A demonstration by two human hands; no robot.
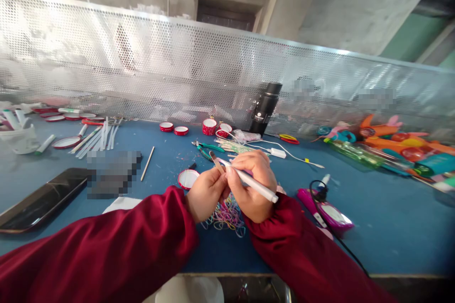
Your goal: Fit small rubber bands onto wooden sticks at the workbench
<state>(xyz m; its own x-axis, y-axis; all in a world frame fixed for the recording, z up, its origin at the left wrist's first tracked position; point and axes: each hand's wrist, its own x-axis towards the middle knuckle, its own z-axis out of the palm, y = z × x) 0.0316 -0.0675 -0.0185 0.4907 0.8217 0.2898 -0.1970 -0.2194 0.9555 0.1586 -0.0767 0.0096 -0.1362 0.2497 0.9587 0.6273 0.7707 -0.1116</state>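
My left hand point(207, 189) pinches a short flat wooden stick point(217, 163) whose upper end looks dark. In my right hand point(254, 182) is a white marker point(254, 185), held like a pen, its front end close to the stick. Both hands meet above a pile of colourful rubber bands point(227, 215). Just left of them lies a red-rimmed round lid point(188, 178) with a white face. Teal-handled pliers point(206, 147) rest beyond my fingers, beside a bundle of thin wooden sticks point(231, 146).
A black bottle point(265, 110) stands by the perforated metal screen point(213, 71). Small red tins point(209, 127) sit at the back. Glue sticks point(94, 143) and a phone point(42, 199) lie left. A magenta device point(330, 213) with a black cable and balloon-like toys point(398, 144) occupy the right.
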